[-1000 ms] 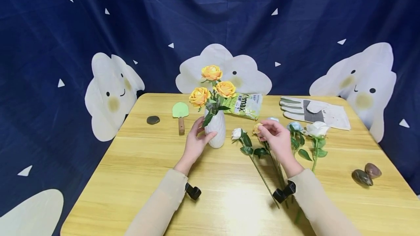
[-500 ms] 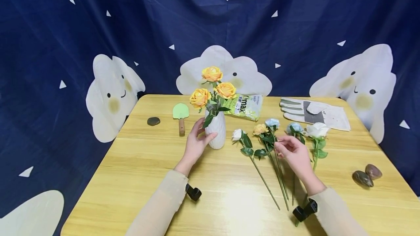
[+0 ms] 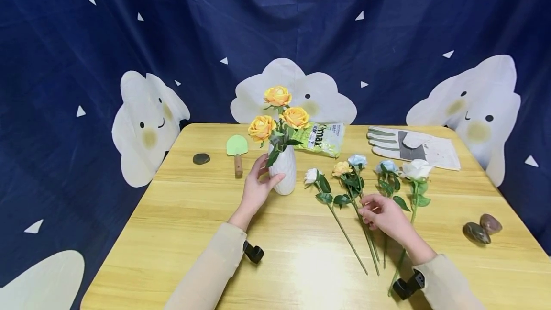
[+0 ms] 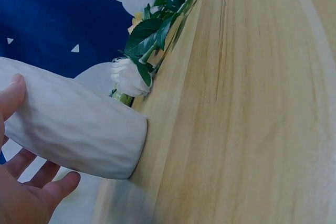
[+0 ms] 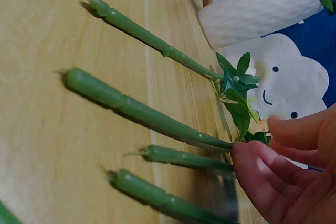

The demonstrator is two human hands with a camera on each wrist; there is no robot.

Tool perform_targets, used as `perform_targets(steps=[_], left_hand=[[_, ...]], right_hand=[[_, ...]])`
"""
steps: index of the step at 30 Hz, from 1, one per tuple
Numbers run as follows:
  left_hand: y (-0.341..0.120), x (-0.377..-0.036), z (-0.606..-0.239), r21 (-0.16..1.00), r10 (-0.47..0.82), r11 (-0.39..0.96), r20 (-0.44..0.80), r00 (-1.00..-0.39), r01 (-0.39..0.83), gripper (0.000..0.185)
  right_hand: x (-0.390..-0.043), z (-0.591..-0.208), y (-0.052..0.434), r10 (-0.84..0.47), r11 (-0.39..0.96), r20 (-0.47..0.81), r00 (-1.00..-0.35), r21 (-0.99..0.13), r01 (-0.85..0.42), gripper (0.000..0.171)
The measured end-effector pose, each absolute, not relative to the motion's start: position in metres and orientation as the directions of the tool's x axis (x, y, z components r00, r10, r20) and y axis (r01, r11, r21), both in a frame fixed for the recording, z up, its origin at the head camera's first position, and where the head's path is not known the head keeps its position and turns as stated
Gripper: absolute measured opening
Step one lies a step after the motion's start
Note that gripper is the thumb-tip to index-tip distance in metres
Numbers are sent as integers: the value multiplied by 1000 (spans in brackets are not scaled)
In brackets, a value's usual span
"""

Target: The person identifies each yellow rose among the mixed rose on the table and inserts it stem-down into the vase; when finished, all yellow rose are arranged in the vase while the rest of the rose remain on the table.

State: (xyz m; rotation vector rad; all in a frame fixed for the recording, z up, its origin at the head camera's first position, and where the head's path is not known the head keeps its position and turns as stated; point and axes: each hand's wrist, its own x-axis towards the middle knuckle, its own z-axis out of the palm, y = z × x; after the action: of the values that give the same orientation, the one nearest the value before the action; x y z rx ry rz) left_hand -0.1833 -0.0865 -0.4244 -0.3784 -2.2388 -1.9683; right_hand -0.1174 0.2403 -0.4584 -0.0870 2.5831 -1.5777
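Note:
My left hand [image 3: 257, 186] grips a white textured vase [image 3: 285, 172] standing on the table, thumb at the near side and fingers behind it. Several yellow-orange roses [image 3: 296, 117] with dark leaves rise from its mouth. My right hand [image 3: 389, 219] is over the stems of a yellow rose [image 3: 342, 169] and a blue rose [image 3: 357, 160] lying side by side. In the right wrist view, its fingertips [image 5: 242, 153] are right at a green stem [image 5: 152, 119], with thumb and forefinger apart. A small white rose [image 3: 311, 176] lies to the left of these stems.
Right of the hand lie another blue rose [image 3: 387, 166] and a large white rose [image 3: 416, 170]. A work glove [image 3: 436, 151], a green bag [image 3: 323, 138] and two dark stones [image 3: 475, 233] are around. At left are a green trowel [image 3: 237, 145] and a dark stone [image 3: 201, 158].
My right hand has left the yellow rose's bloom and moved down and to the right, toward the middle of the stems. My left hand has stayed on the vase.

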Motion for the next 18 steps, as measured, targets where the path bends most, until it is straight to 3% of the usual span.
perform_targets(steps=[11,18], left_hand=[[-87,-183,-424,957,92,111,258,-962,268,64],[-87,-182,-423,958,92,119,250,-964,260,64]], right_hand=[[-122,-460,233,-154,600,-128,-980,-800,10,21],[-126,-461,234,-108,532,-157,-982,-843,76,27]])
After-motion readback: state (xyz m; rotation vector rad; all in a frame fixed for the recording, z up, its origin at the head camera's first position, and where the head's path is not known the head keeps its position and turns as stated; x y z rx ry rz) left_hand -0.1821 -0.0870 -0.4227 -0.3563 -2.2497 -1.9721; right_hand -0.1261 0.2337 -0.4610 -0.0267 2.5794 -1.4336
